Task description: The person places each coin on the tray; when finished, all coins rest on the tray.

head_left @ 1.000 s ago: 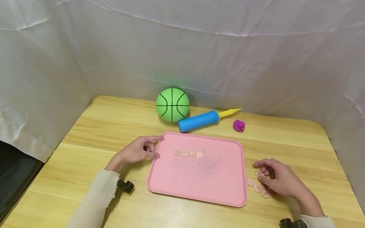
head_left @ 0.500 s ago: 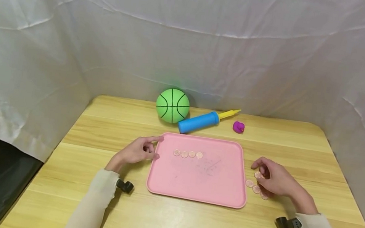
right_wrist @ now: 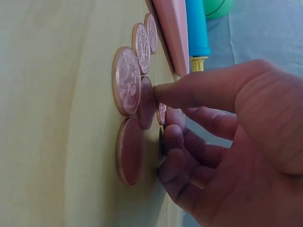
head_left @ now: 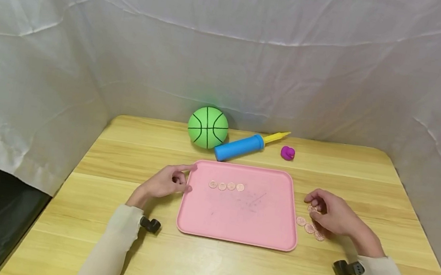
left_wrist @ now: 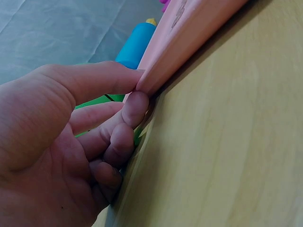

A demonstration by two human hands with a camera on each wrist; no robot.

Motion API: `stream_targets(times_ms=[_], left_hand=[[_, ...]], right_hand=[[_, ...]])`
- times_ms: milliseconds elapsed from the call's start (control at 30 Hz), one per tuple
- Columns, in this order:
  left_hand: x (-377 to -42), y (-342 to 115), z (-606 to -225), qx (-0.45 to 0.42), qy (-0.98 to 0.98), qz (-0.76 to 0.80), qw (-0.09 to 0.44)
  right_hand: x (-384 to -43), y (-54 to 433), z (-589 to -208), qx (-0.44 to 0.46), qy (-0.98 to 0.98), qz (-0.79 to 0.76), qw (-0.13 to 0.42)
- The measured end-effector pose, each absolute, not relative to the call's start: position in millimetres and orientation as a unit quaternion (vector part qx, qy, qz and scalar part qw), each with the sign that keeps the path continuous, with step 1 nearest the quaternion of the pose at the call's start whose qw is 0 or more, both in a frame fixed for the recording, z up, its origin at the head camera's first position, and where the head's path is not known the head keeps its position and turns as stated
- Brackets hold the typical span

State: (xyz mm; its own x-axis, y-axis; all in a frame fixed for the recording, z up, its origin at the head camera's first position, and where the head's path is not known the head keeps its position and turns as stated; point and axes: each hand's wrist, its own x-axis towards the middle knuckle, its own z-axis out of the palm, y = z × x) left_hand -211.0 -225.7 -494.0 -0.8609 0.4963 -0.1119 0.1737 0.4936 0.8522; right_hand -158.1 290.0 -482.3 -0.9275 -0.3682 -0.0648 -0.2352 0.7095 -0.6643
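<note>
Perhaps steadying the tray [head_left: 230,220], the left hand [head_left: 163,182] pinches it; beside it, the right hand [head_left: 334,213] reaches coins [head_left: 309,228], grasp unclear.

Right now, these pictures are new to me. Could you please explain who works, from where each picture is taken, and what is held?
No machine works here: you see a person's left hand and right hand, both bare. The widest picture comes from a camera worn on the head; the others from small black cameras on the wrists. On the wooden table lie a green basketball, a blue hand pump, a purple duck-like toy and a pink tray with four copper-coloured coins in a row. The left hand pinches the tray's left edge. The right hand is at loose coins beside the tray; whether it pinches one is unclear.
</note>
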Motion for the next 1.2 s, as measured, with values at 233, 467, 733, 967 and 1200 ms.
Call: stream_targets(times_ms=[233, 467, 733, 967, 1200], left_hand=[[-211, -225, -494, 0.194, 0.849, 0.459, 0.175], [-212, -224, -493, 0.203, 0.845, 0.462, 0.175], [-208, -225, -495, 0.187, 0.849, 0.462, 0.175], [-207, -226, -497, 0.197, 0.842, 0.47, 0.177], [-207, -225, -495, 0.195, 0.848, 0.461, 0.173]], right_hand=[[-157, 290, -483, -0.183, 0.916, -0.346, 0.089], [-153, 292, -485, -0.153, 0.918, -0.357, 0.078], [-147, 287, -481, -0.112, 0.925, -0.361, 0.044], [-147, 277, -477, -0.117, 0.918, -0.378, 0.003], [-148, 264, -474, -0.148, 0.902, -0.399, -0.07]])
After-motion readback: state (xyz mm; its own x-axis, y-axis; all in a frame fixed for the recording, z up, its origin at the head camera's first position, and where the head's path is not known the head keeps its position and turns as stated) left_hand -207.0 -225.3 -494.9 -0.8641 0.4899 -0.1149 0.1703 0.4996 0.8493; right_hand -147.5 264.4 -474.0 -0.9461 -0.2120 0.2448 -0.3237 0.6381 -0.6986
